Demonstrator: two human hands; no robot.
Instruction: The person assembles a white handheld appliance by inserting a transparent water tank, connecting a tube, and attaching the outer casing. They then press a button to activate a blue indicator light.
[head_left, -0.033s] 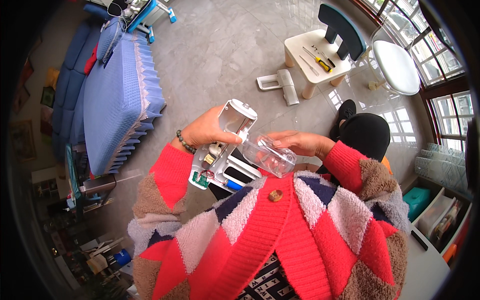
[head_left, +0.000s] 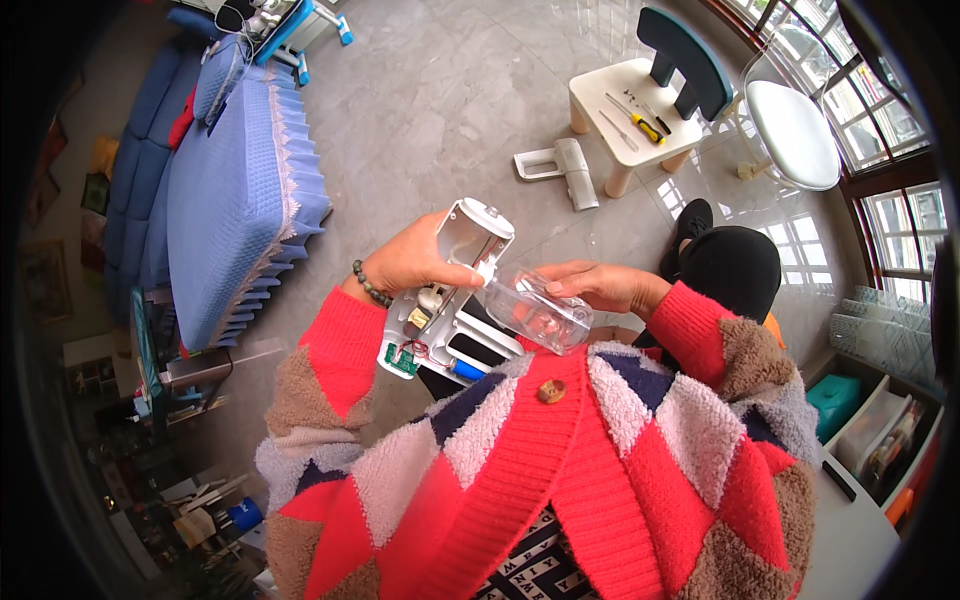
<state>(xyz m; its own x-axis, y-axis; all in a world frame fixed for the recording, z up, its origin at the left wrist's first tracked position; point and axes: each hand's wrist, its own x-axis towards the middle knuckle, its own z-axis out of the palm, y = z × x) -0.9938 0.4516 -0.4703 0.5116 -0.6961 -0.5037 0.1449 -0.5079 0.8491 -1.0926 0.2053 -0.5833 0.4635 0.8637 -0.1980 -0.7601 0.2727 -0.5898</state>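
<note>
Fingers (head_left: 568, 286) holding clear container (head_left: 538, 316), contents unclear

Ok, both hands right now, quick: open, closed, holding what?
Left hand: closed, holding the white device.
Right hand: closed, holding the clear bottle.

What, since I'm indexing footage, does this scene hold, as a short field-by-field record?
Left hand: gripping an opened white device
Right hand: holding a clear plastic container
Exposed parts: green circuit board, blue cylinder
Small chair: yellow-handled screwdriver on its seat
Floor: white handled piece beside the small chair
</note>
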